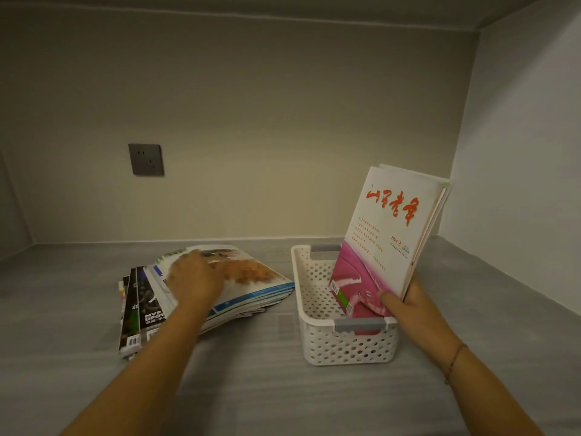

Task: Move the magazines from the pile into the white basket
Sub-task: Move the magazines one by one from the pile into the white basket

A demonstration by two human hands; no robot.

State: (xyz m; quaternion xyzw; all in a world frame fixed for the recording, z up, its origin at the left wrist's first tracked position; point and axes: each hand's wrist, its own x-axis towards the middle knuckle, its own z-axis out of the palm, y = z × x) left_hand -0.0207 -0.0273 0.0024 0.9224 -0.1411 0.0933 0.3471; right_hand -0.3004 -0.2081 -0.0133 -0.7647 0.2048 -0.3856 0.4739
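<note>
A fanned pile of magazines (251,284) lies on the grey counter at the left. My left hand (195,275) rests on the top magazine; it is blurred, so its grip is unclear. The white perforated basket (314,297) with grey handles stands to the right of the pile. My right hand (405,300) grips the lower edge of a few upright magazines (390,228), white and pink with red lettering on the front one. They stand on end inside the basket's right half, tilted to the right.
A dark wall socket (145,159) is on the back wall above the pile. Walls close the counter (251,388) at the back and right. Bare grey surface lies in front of the pile and basket.
</note>
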